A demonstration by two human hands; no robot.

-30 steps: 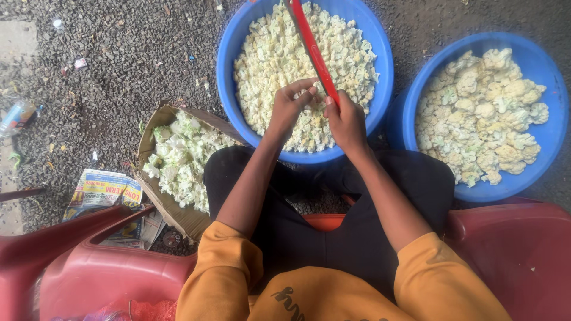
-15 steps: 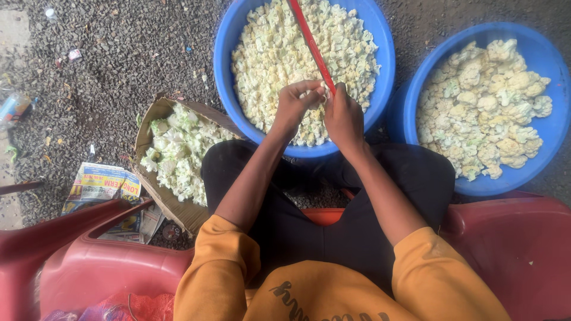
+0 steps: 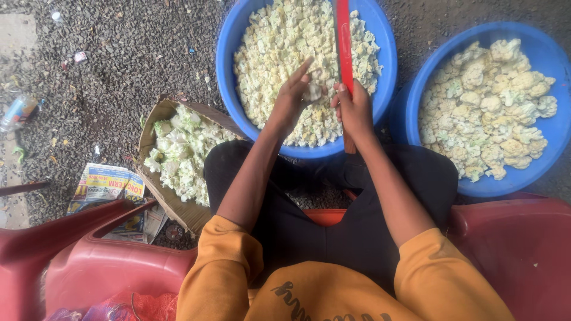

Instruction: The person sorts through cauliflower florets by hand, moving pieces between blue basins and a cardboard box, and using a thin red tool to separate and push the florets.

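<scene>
Sitting biggest in the shot, the gravel ground (image 3: pixel 119 71) is spread across the whole top and left, with bits of litter scattered on it. Next down in size, two blue tubs are parked side by side: the middle tub (image 3: pixel 229 53) is packed with small chopped cauliflower bits, and the right tub (image 3: pixel 437 65) is loaded with bigger whole florets. Red plastic furniture (image 3: pixel 119 267) is seen along the bottom left and right edges. A cardboard box (image 3: pixel 178 208) is set just left of the person's knee, filled with greenish leaf and stalk trimmings, and a folded newspaper (image 3: pixel 104 184) is lying near it on the ground. A long red-handled blade (image 3: pixel 344 41) is propped upright over the middle tub, its lower end tucked down by the tub's near rim. The right hand (image 3: pixel 354 110) is wrapped around that blade's handle, fingers clenched on it. The left hand (image 3: pixel 294 95) is held just beside it, over the chopped pile, with the fingers partly spread and a small cauliflower piece (image 3: pixel 313 92) pinched at the fingertips, right up against the blade. Smallest of all, a crushed plastic bottle (image 3: pixel 18 112) is left at the far left edge.
</scene>
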